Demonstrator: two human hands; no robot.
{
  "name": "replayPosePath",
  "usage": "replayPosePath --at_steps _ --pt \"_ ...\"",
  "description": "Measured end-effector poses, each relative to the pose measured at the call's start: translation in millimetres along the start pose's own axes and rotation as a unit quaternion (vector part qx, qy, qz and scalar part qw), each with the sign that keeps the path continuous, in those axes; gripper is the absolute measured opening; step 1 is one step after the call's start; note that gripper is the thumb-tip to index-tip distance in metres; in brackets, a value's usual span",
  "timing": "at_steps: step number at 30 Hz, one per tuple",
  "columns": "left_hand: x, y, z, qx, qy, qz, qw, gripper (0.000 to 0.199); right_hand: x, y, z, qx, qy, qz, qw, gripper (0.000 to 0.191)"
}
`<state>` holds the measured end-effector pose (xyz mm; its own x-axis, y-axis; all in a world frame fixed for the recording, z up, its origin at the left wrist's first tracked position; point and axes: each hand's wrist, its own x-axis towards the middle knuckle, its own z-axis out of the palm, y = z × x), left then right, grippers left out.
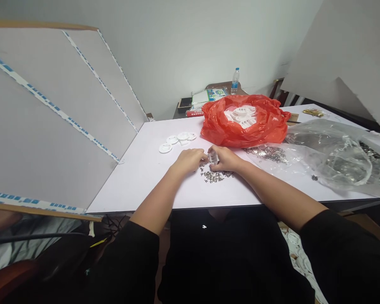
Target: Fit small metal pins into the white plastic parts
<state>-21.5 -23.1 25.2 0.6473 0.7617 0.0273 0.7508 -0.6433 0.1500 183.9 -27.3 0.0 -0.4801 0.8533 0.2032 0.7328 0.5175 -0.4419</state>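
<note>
My right hand (226,159) is closed round a white round plastic piece (213,158), tilted up so that slots on its face show. Thumb and fingers pinched, my left hand (191,159) meets the left side of this piece. Anything between those left fingertips is hidden or too small to name. Just below both hands lies a loose pile of small metal parts (213,176) on the white table (129,181). Beyond my left hand, several similar white plastic discs (165,147) lie in a loose group.
A red plastic bag (217,126) filled with white plastic pieces (244,113) stands behind my right hand. Clear bags (332,156) with metal parts cover the table's right side. A grey panel (57,114) borders the left. Behind the table stands a water bottle (235,81).
</note>
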Motion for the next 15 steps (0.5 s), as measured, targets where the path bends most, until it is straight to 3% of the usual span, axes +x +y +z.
replayPosePath --at_steps 4,15 --pt "0.2 2.2 -0.2 0.002 0.001 -0.006 1.000 0.027 0.7 0.2 1.0 -0.004 -0.003 -0.001 1.000 0.059" --pt "-0.8 5.9 1.8 0.016 0.015 -0.001 1.000 0.020 0.6 4.1 4.2 -0.003 0.013 -0.014 1.000 0.059"
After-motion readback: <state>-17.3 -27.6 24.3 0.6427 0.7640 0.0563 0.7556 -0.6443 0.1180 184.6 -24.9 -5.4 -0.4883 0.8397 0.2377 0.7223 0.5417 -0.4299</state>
